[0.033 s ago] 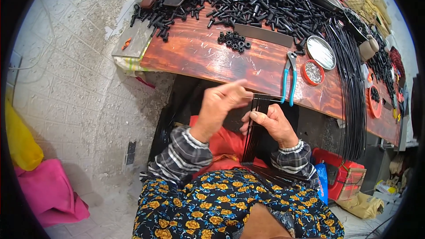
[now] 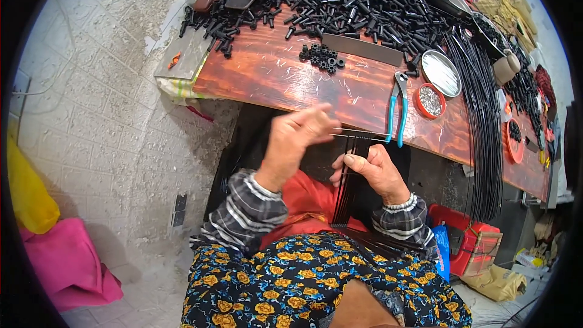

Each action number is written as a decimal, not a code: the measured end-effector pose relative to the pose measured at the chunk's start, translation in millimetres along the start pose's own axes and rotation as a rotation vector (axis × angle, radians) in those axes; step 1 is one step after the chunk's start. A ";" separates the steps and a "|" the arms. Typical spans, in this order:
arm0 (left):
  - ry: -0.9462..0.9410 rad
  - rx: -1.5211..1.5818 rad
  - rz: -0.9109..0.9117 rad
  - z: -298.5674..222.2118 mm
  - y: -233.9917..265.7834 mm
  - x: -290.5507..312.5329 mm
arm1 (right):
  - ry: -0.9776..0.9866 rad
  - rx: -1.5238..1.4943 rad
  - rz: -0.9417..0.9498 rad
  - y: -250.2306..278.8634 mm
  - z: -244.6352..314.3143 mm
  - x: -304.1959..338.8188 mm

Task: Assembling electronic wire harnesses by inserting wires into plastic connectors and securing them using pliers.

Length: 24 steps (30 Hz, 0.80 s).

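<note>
Over my lap, my right hand [image 2: 373, 170] grips a row of thin black rods [image 2: 345, 197], thumb pressed across them near their upper end. Their lower ends run down to the red cloth [image 2: 310, 193] on my lap. A thin pale rod or wire [image 2: 378, 139] lies crosswise at the top of the row. My left hand [image 2: 303, 133] is at the left of that top end, its fingers curled together and blurred by motion. Fine lines run from its fingertips toward the rods; what it pinches is too small to make out.
A reddish wooden table [image 2: 273, 88] carries heaped black bolt-shaped parts [image 2: 358, 0], small black rings [image 2: 322, 58], blue-handled pliers [image 2: 398, 109], a red bowl of metal bits [image 2: 430, 101] and a metal dish of white sticks [image 2: 441, 73]. Long black rods [image 2: 483, 127] overhang its edge at right.
My left hand has shifted slightly left and up, away from the top of the rods, and more of the fine lines shows. My right hand has stayed nearly still.
</note>
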<state>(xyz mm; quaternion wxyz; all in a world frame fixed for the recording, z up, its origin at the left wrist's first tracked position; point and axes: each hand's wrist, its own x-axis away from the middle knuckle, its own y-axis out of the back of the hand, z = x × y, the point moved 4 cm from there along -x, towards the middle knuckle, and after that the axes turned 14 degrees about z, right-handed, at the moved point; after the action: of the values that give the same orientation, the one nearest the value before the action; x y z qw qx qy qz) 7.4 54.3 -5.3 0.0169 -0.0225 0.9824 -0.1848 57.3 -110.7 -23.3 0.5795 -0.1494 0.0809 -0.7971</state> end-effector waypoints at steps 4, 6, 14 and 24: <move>-0.216 -0.447 -0.296 -48.9 77.1 -29.2 | 0.000 0.096 -0.021 6.5 0.6 4.6; -0.236 -0.697 -0.550 -79.1 130.9 -47.3 | -0.009 0.081 -0.043 6.9 1.5 7.4; 0.122 -1.602 -0.591 -110.9 270.4 -103.0 | -0.003 0.040 -0.088 7.2 2.9 3.2; -0.187 -1.705 -0.531 -65.8 220.7 -151.5 | -0.027 0.024 -0.086 11.2 4.3 -7.9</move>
<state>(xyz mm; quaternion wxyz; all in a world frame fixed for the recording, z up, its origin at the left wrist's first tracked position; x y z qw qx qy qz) 147.5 291.2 -20.6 0.0312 -0.2690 0.7429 0.6122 71.0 -106.6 -23.8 0.5476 -0.1567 0.0571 -0.8199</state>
